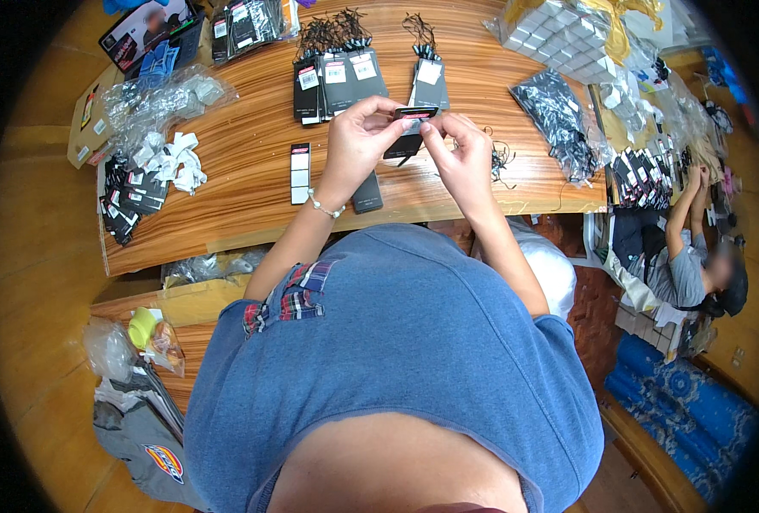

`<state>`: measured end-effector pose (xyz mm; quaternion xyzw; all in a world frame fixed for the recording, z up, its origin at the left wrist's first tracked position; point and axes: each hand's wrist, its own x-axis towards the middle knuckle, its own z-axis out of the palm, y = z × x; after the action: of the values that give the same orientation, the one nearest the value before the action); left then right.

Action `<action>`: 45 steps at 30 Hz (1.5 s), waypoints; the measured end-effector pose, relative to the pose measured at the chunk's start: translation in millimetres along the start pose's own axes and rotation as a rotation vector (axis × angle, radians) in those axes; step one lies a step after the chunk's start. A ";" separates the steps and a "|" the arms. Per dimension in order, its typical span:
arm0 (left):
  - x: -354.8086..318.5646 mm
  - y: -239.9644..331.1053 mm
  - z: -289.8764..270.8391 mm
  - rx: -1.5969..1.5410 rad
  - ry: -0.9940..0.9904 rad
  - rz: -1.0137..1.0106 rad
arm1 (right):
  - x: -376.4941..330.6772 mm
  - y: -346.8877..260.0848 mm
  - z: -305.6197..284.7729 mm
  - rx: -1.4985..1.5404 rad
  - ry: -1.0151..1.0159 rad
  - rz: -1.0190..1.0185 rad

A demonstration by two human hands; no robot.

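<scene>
Above the table's near edge, my left hand point(358, 144) and my right hand point(463, 156) pinch a black hang tag point(403, 149) between thumbs and fingertips. Both thumbs press near its upper end, where a small sticker shows. A strip of white labels with a dark top point(300, 178) lies left of my left wrist. Partly behind that wrist is a dark stack of tags point(367, 196). Farther off lie stickered black tags with cords point(337, 92) in several rows, and a smaller pile of them point(429, 84) to their right. Loose black cords point(501, 159) lie beside my right hand.
Crumpled clear plastic point(170, 98), white scraps point(183, 162) and a pile of black tags point(127, 205) occupy the left. A screen point(144, 34) stands behind them. At right are a black plastic bag point(555, 120), white boxes point(555, 36) and another person point(683, 265).
</scene>
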<state>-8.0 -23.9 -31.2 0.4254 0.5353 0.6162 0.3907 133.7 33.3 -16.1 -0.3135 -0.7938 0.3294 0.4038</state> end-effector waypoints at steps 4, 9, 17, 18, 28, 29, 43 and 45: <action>-1.8 0.4 2.8 -0.008 -0.014 0.023 | 2.5 -1.0 2.0 -0.074 0.035 -0.027; -3.2 3.7 3.0 -0.027 -0.042 0.037 | 1.9 0.1 4.4 -0.068 0.057 -0.029; -5.8 12.5 6.9 0.208 -0.054 0.150 | -9.0 4.5 12.5 0.647 0.029 0.409; -5.7 12.3 6.7 0.242 -0.048 0.191 | -9.0 4.0 12.9 0.706 0.028 0.418; -3.7 17.5 0.6 0.479 -0.108 0.354 | -11.9 3.7 8.7 0.979 -0.027 0.681; -3.3 16.8 -0.3 0.487 -0.115 0.361 | -13.8 4.5 10.5 0.976 -0.011 0.647; -2.3 24.4 -7.2 0.531 -0.147 0.461 | -8.9 5.8 7.1 1.139 -0.187 0.684; -2.1 24.7 -10.6 0.544 -0.129 0.461 | -8.3 10.5 7.8 0.861 -0.168 0.493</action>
<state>-18.0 -32.4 -7.5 0.6614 0.5439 0.4950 0.1473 133.4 31.1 -31.5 -0.2689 -0.5181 0.7367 0.3413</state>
